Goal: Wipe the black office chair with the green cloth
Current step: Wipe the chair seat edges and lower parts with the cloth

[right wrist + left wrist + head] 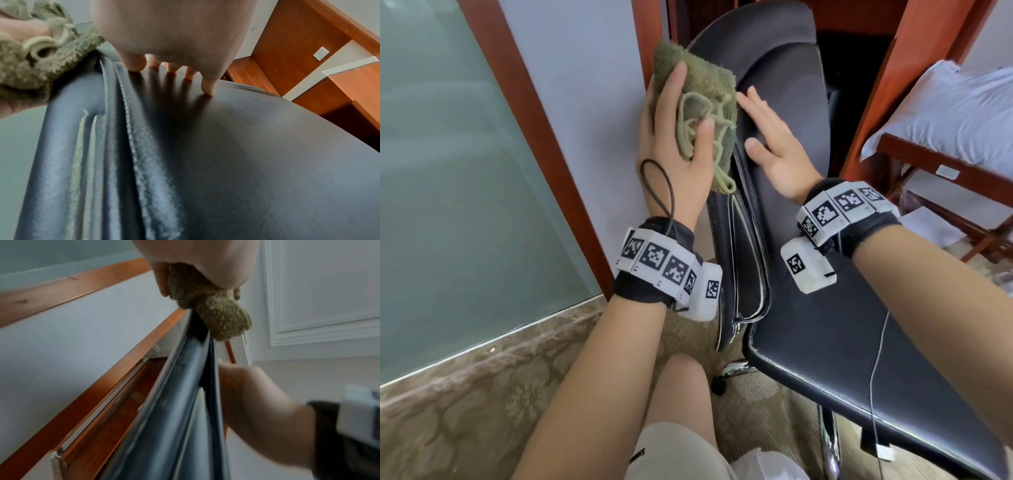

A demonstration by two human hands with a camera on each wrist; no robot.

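Note:
The black office chair [791, 102] stands in front of me, its backrest leaning away and its seat [842, 342] at lower right. My left hand [692, 99] grips the bunched green cloth [709, 85] and holds it against the backrest's upper left edge. In the left wrist view the cloth [218, 313] bulges from under the left hand [195, 259] onto the chair's piped edge [174, 402]. My right hand [763, 130] lies open and flat on the front of the backrest beside the cloth. In the right wrist view its straight fingertips [135, 65] touch the black leather [226, 146].
A frosted glass panel [448, 171] in a wooden frame [534, 120] stands close on the left. A wooden desk [859, 20] is behind the chair, and a bed with white bedding [945, 113] is on the right. Below are the carpet [465, 411], my knee [681, 394] and the chair's chrome base [828, 445].

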